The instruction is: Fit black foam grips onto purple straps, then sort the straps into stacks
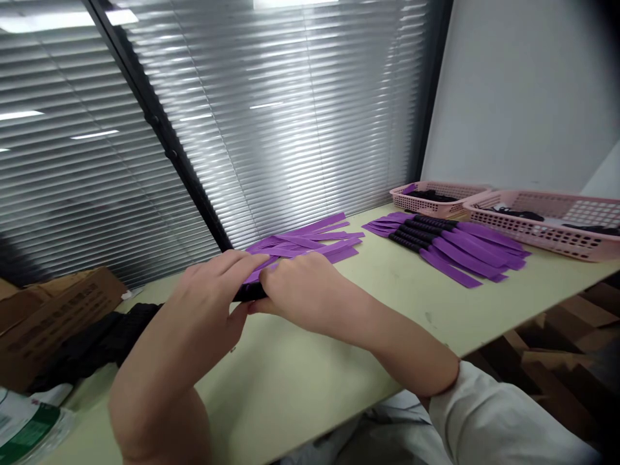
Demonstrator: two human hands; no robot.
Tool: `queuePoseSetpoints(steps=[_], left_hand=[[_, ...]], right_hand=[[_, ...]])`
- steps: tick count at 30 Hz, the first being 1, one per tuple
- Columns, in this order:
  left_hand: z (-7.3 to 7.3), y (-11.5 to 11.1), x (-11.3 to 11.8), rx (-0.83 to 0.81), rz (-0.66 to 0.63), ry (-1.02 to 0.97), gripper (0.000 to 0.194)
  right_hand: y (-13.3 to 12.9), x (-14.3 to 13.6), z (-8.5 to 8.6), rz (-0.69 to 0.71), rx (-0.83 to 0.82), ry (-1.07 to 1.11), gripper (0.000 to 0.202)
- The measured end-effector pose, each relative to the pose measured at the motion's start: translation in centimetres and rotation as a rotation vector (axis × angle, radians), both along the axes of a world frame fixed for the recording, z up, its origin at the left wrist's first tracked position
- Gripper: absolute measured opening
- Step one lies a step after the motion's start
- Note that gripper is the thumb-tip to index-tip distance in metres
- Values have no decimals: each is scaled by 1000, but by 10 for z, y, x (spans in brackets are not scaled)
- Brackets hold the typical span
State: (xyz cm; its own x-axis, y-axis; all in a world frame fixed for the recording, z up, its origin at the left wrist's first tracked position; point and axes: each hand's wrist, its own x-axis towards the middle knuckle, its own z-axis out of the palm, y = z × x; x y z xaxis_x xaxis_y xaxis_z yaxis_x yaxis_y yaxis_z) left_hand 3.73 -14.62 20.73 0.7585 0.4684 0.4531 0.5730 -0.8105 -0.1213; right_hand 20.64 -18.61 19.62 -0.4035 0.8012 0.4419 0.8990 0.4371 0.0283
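The blinds (271,110) fill the back, behind a pale green table (300,374). At the table's far right stand two pink baskets (547,223) with dark pieces inside. At the left edge is a cardboard box (53,316), and just beside it a heap of black pieces (104,342). In the left corner lies a plastic bag (26,426). On the table, near the baskets, lies a row of finished straps (450,245), purple with black ends. Nearer to the hands lies a pile of plain purple strips (310,242).

Both hands meet at the middle of the table, in front of this pile. The left hand (203,303) and the right hand (305,290) together grasp one strip (252,289): it is purple with a black end, and the fingers pinch it from both sides. The hands cover most of it, so only a short purple part and the black end can be seen between them. It is held just above the table.
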Motion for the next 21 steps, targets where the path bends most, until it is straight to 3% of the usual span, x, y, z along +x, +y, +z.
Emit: queuePoseSetpoints(steps=[4, 10, 15, 21], left_hand=[[-4, -13, -3, 39, -57, -23, 55], [-7, -15, -14, 9, -60, -50, 48], [2, -19, -11, -70, -58, -79, 45], [8, -15, -13, -129, -96, -108, 44]], right_hand=[[-11, 1, 0, 47, 5, 4, 43], [-10, 9, 6, 63, -59, -7, 45], [0, 20, 17, 167, -224, 100, 53], [4, 20, 20, 166, -416, 299, 49]])
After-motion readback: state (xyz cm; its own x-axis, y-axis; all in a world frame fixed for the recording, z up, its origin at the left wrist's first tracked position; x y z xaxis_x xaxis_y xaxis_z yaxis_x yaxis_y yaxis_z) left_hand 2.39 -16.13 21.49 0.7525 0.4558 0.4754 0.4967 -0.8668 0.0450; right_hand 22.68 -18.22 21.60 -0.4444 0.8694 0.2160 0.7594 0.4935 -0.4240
